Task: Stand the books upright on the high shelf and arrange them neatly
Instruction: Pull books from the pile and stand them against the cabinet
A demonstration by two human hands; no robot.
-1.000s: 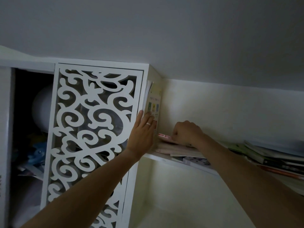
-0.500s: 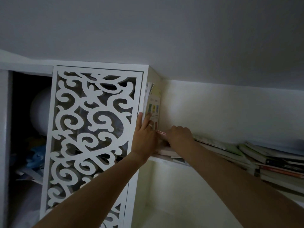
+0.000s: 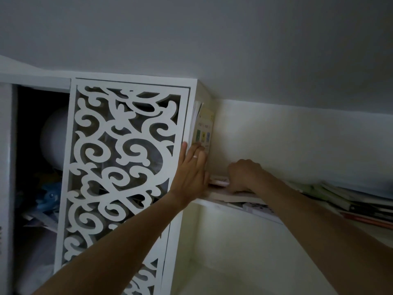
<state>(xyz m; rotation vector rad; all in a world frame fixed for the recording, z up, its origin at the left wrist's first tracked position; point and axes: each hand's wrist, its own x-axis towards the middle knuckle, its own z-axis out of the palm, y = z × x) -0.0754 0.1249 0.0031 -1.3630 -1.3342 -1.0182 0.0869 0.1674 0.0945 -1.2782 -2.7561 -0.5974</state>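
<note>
Bracing upright book at shelf's left end, left hand flat | right hand gripping pink book | flat pile remaining

We see one thin book standing upright on the high shelf, hard against the fretwork cabinet — pale yellow cover with small coloured squares, pages fanning slightly at the top. Just beside the cabinet's foot, a pink-edged book lies flat on a pile; further from the cabinet, the remaining books sprawl in slanting stacks — none upright.
</note>
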